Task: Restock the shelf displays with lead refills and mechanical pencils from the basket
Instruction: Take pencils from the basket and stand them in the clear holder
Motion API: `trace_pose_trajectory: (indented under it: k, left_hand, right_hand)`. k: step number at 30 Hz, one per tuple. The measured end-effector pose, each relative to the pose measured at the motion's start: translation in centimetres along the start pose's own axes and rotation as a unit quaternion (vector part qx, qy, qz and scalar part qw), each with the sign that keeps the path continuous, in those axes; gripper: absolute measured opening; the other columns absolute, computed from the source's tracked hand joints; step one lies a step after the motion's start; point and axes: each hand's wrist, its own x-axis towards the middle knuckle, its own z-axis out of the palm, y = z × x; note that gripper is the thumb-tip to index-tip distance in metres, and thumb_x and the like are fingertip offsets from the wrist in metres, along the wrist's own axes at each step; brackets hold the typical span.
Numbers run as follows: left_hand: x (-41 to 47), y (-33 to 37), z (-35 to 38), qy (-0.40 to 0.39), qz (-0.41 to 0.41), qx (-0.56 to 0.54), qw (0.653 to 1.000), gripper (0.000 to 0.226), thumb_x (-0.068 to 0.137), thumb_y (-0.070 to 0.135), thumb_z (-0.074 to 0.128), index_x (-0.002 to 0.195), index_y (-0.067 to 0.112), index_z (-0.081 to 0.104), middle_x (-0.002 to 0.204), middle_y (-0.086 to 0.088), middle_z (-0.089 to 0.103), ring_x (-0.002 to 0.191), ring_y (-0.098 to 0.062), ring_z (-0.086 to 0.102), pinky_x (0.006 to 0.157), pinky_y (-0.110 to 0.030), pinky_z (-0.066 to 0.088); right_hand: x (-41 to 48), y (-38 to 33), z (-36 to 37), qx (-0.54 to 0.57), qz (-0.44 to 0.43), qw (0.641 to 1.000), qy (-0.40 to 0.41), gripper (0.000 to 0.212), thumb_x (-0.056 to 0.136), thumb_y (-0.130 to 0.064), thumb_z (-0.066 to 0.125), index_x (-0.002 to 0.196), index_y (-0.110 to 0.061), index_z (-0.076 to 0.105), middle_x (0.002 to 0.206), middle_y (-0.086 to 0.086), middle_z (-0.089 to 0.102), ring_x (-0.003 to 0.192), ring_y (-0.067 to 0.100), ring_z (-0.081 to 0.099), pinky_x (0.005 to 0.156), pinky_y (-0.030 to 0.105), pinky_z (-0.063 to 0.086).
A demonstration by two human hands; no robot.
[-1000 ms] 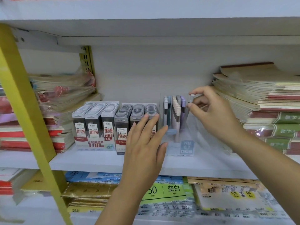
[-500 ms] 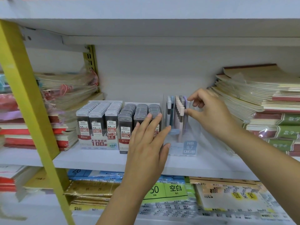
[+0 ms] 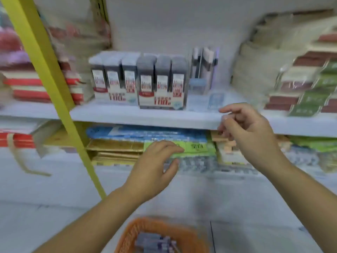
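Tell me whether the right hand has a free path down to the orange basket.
Probably yes. The right hand looks empty, the orange basket lies open-topped below both hands, and nothing stands between them; the left hand is off to one side.

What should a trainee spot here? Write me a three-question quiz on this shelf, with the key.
1. True or false: neither the left hand nor the right hand touches the clear pencil display.
2. Where does that display stand relative to the lead refill boxes? A) to their left B) to their right C) on top of them
3. Fill in: the basket at the bottom edge of the view is ____ in colour.

Key: 1 true; 2 B; 3 orange.
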Motion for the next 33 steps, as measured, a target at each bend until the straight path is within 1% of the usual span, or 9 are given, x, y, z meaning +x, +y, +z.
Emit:
trace_pose_trajectory:
  k: [4, 9, 12, 17, 19, 22, 24, 28, 33]
  left_hand:
    - [-11.1, -5.3, 4.8, -0.331, -0.167, -0.041, 0.928, 0.041, 0.099, 0.034, 0.059, 0.139, 0.030, 0.051, 0.136, 0.006, 0.051, 0.123, -0.012, 0.049, 0.099, -0.021, 0.037]
    - [-20.1, -10.7, 10.9, -0.416, -0.349, -0.109, 0.833, 0.053, 0.095, 0.019, 0.068, 0.143, 0.016, 0.047, 0.147, -0.004, 0.045, 0.128, -0.017, 0.049, 0.090, -0.011, 0.035]
    - [-23.6, -13.1, 14.0, -0.440, -0.403, -0.086, 0.798, 0.063, 0.090, 0.013, 0.071, 0.147, 0.013, 0.044, 0.151, -0.011, 0.042, 0.133, -0.024, 0.047, 0.102, -0.026, 0.039]
    - [-26.3, -16.1, 18.4, -0.438, -0.374, -0.026, 0.817, 0.084, 0.078, 0.025, 0.081, 0.151, 0.021, 0.038, 0.157, -0.006, 0.033, 0.144, -0.026, 0.032, 0.119, -0.036, 0.027]
    - [-26.8, -16.9, 20.2, -0.441, -0.345, 0.016, 0.828, 0.093, 0.077, 0.035, 0.080, 0.154, 0.030, 0.027, 0.163, 0.001, 0.020, 0.149, -0.024, 0.020, 0.122, -0.041, 0.022]
    - [-27.4, -17.9, 22.4, -0.449, -0.313, 0.041, 0.836, 0.099, 0.078, 0.044, 0.076, 0.156, 0.035, 0.015, 0.165, 0.005, 0.006, 0.151, -0.023, 0.006, 0.124, -0.046, 0.015]
    - [-27.4, -18.2, 23.4, -0.448, -0.307, 0.040, 0.839, 0.100, 0.077, 0.045, 0.076, 0.155, 0.036, 0.013, 0.163, 0.004, 0.005, 0.150, -0.025, 0.006, 0.123, -0.048, 0.018]
    - [-27.8, -18.1, 24.6, -0.422, -0.306, 0.070, 0.850, 0.092, 0.077, 0.047, 0.077, 0.151, 0.038, 0.023, 0.153, -0.002, 0.016, 0.140, -0.028, 0.020, 0.116, -0.049, 0.033]
    - [-28.8, -17.8, 24.9, -0.394, -0.273, 0.109, 0.871, 0.065, 0.082, 0.045, 0.071, 0.138, 0.032, 0.041, 0.140, -0.005, 0.037, 0.125, -0.027, 0.033, 0.103, -0.049, 0.041]
  right_hand:
    - [-10.7, 9.6, 4.4, -0.072, 0.208, 0.960, -0.173, 0.024, 0.095, -0.018, 0.057, 0.094, -0.041, 0.063, 0.084, -0.009, 0.067, 0.071, 0.010, 0.062, 0.058, 0.020, 0.048]
    - [-23.1, 19.7, 11.1, -0.099, 0.401, 0.858, -0.305, 0.030, 0.095, -0.014, 0.059, 0.125, -0.018, 0.058, 0.109, -0.003, 0.060, 0.089, 0.013, 0.054, 0.070, 0.017, 0.041]
    - [-27.4, 22.8, 13.7, -0.048, 0.478, 0.823, -0.304, 0.040, 0.097, -0.011, 0.058, 0.135, -0.018, 0.048, 0.123, -0.006, 0.050, 0.106, 0.009, 0.048, 0.088, 0.020, 0.041]
    - [-30.6, 27.2, 16.5, -0.088, 0.536, 0.810, -0.219, 0.052, 0.093, -0.006, 0.062, 0.141, -0.011, 0.043, 0.130, 0.002, 0.045, 0.112, 0.022, 0.054, 0.098, 0.040, 0.047]
    - [-31.6, 28.6, 17.3, -0.117, 0.559, 0.805, -0.161, 0.046, 0.092, -0.010, 0.064, 0.135, -0.015, 0.050, 0.128, 0.003, 0.049, 0.107, 0.022, 0.058, 0.092, 0.041, 0.051]
    - [-32.5, 29.8, 18.4, -0.120, 0.623, 0.770, -0.066, 0.018, 0.093, -0.022, 0.063, 0.110, -0.022, 0.058, 0.104, 0.002, 0.065, 0.083, 0.015, 0.063, 0.073, 0.035, 0.054]
    - [-33.2, 30.3, 18.9, -0.108, 0.655, 0.747, -0.019, 0.016, 0.093, -0.027, 0.062, 0.107, -0.021, 0.057, 0.094, 0.003, 0.068, 0.078, 0.018, 0.065, 0.072, 0.040, 0.056]
    - [-34.1, 30.9, 19.0, -0.103, 0.639, 0.762, -0.031, 0.036, 0.096, -0.027, 0.059, 0.130, -0.027, 0.048, 0.105, -0.006, 0.065, 0.091, 0.014, 0.062, 0.079, 0.035, 0.052]
    - [-34.2, 31.9, 18.9, -0.163, 0.632, 0.754, -0.078, 0.026, 0.096, -0.022, 0.058, 0.121, -0.021, 0.054, 0.100, -0.002, 0.065, 0.091, 0.020, 0.062, 0.076, 0.027, 0.042]
